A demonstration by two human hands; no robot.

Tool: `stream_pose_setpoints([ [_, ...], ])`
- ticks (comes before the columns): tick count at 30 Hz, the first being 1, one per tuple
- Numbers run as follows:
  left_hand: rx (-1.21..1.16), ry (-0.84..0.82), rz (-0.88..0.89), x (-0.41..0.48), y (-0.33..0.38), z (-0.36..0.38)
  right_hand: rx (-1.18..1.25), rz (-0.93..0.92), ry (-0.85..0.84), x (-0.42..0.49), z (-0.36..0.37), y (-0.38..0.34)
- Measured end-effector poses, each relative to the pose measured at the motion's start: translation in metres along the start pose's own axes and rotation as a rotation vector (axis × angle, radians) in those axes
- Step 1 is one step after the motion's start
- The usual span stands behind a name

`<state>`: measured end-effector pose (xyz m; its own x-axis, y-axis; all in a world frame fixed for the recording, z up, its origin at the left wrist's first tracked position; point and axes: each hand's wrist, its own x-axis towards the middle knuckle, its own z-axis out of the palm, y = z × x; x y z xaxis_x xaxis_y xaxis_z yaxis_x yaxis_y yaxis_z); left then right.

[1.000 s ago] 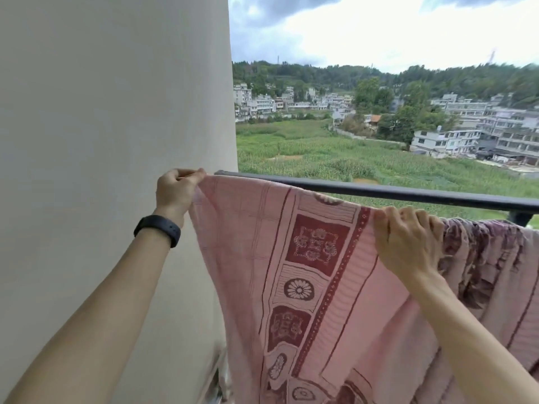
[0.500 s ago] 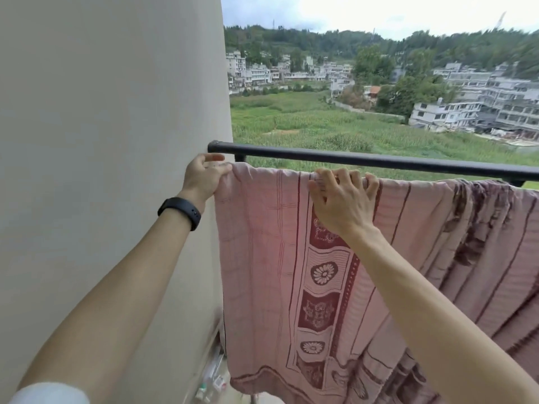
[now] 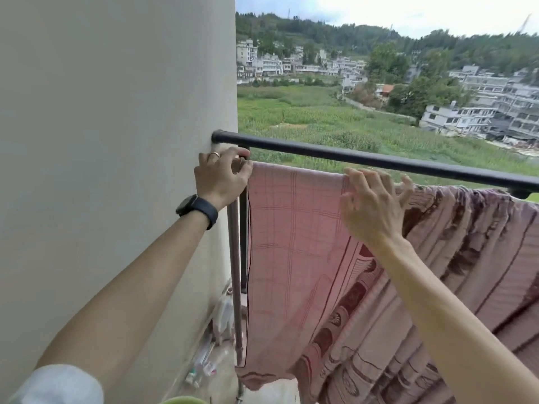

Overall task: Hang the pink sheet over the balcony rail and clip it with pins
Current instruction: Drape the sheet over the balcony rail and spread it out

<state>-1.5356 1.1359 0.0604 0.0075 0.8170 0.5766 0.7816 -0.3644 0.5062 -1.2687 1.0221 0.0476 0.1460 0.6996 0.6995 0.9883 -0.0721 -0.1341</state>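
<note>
The pink sheet (image 3: 294, 228), checked with dark red patterned bands, hangs just below and in front of the black balcony rail (image 3: 364, 158); its top edge runs level from the wall end rightwards. What carries that edge is hidden. My left hand (image 3: 218, 179), with a ring and a black wristband, pinches the sheet's top left corner beside the wall. Farther right, my right hand (image 3: 373, 205) lies with spread fingers over the top edge, palm against the cloth. To the right the sheet is bunched in folds (image 3: 466, 228). No pins are in view.
A beige wall (image 3: 116, 141) fills the left and meets the rail's end. Vertical rail posts (image 3: 234, 258) stand beside the sheet's left edge. Plastic bottles and clutter (image 3: 210, 354) lie on the floor at the wall's foot. Fields and buildings lie beyond the rail.
Both hands have drawn the sheet's top edge left toward the wall, and it now hangs flatter. My right hand's fingers have spread apart. The sheet's patterned band now sits lower.
</note>
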Motion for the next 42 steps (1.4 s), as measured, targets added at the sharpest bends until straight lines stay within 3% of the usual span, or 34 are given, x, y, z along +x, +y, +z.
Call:
stream_pose_setpoints([
  [5,0.213,-0.063,0.243,-0.006,0.0,0.0,-0.011,-0.191,-0.122,0.014,0.026,-0.056],
  [9,0.244,-0.097,0.295,0.005,-0.01,-0.006,-0.072,-0.241,-0.021,0.011,0.041,-0.038],
  [16,0.09,-0.043,0.497,0.008,-0.002,0.009,-0.068,-0.266,0.05,0.002,0.044,-0.008],
  [24,-0.147,-0.047,0.518,0.021,-0.018,0.0,0.051,-0.118,-0.04,0.02,0.038,-0.067],
  [30,-0.463,-0.033,0.202,0.039,-0.039,-0.021,0.09,-0.166,-0.136,0.043,0.042,-0.115],
  [35,-0.659,-0.336,-0.046,0.033,-0.059,-0.015,0.01,-0.195,-0.251,0.046,0.046,-0.126],
  [37,-0.672,-0.412,-0.062,0.028,-0.058,-0.008,0.0,-0.206,-0.282,0.047,0.045,-0.125],
  [39,-0.701,-0.357,-0.089,0.025,-0.051,-0.007,0.012,-0.207,-0.29,0.048,0.043,-0.123],
  [42,-0.774,-0.131,-0.234,0.026,-0.048,-0.005,-0.003,-0.165,-0.207,0.041,0.037,-0.112],
])
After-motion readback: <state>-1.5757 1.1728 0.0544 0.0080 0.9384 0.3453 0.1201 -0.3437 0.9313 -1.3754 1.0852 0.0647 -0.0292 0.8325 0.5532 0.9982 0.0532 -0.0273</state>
